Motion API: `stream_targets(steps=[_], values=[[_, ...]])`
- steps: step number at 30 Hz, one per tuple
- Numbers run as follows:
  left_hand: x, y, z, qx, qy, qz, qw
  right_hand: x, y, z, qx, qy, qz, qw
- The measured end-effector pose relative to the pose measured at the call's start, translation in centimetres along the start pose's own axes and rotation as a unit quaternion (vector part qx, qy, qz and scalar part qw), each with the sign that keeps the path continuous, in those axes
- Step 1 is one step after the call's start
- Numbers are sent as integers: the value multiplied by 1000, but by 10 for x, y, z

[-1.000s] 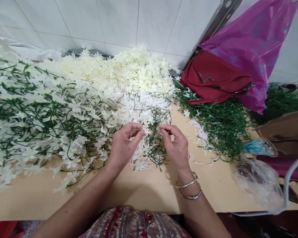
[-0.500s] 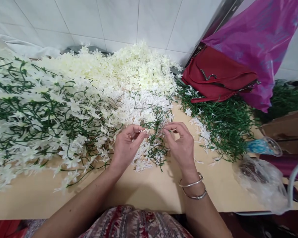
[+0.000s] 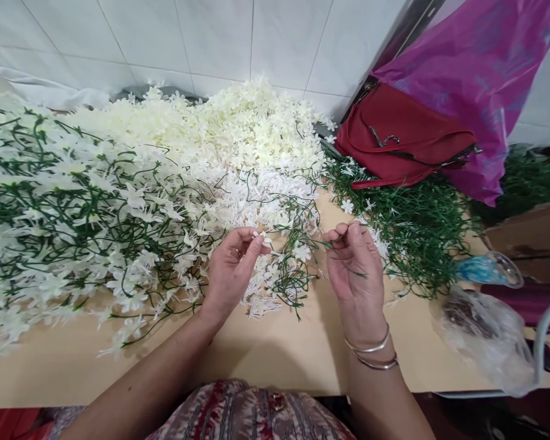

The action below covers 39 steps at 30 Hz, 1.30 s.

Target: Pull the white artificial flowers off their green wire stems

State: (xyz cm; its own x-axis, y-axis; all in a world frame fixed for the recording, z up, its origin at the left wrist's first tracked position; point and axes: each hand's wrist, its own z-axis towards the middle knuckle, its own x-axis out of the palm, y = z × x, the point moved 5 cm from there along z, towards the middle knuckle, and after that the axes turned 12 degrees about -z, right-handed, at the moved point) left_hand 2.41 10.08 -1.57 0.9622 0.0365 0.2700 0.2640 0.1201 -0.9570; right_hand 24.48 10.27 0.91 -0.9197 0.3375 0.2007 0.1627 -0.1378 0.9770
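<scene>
My left hand (image 3: 233, 269) pinches a small white flower (image 3: 262, 239) between thumb and forefinger. To its right, my right hand (image 3: 355, 263) is closed on a thin green stem (image 3: 321, 242), which reaches left from the fingertips. Between and below my hands lie green stems (image 3: 288, 278) and small white pieces (image 3: 259, 302). A large heap of white flowers with green stems (image 3: 82, 214) spreads to the left, and loose cream-white flowers (image 3: 256, 125) are piled behind.
At the back right, a red bag (image 3: 403, 137) rests on green stems (image 3: 421, 232) beside a purple plastic bag (image 3: 476, 91). A clear plastic bag (image 3: 490, 342), a blue-patterned cup (image 3: 483, 270) and a cardboard box (image 3: 531, 238) are at the right. Behind stands a tiled wall (image 3: 220, 36).
My right hand has moved right, away from my left hand, and turned palm up with a green stem in its fingers. My left hand has barely moved.
</scene>
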Motion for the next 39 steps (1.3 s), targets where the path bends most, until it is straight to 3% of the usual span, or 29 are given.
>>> stream_targets(steps=[4, 7, 9, 13, 17, 24, 29, 32, 35, 37, 39], values=[[2, 0, -1, -8, 0, -33, 999, -2, 6, 3, 0, -15, 61, 998], [3, 0, -2, -17, -8, -35, 999, -2, 13, 5, 12, 14, 163, 987], [3, 0, -3, -18, -10, -35, 999, -3, 14, 7, 9, 31, 174, 984], [5, 0, -4, -19, -12, -31, 999, -1, 5, 2, -3, 21, 16, 1000], [7, 3, -4, -33, -13, -49, 998, 17, -2, -10, -38, 71, -148, 986], [8, 6, -4, -32, -3, -61, 998, 35, -1, -25, -37, 136, -231, 963], [4, 0, -3, -11, -19, -57, 998, 24, -2, -19, -52, 95, -263, 959], [1, -7, -2, 6, -48, -74, 996, 15, 6, -12, -122, 37, -342, 931], [0, -15, -3, 30, -57, -81, 995, 17, 21, -17, -255, -16, -425, 868], [1, -18, -4, 45, -56, -79, 994, 30, 26, -25, -328, 20, -445, 833], [1, -19, -5, 57, -51, -78, 994, 48, 24, -37, -378, 111, -449, 802]])
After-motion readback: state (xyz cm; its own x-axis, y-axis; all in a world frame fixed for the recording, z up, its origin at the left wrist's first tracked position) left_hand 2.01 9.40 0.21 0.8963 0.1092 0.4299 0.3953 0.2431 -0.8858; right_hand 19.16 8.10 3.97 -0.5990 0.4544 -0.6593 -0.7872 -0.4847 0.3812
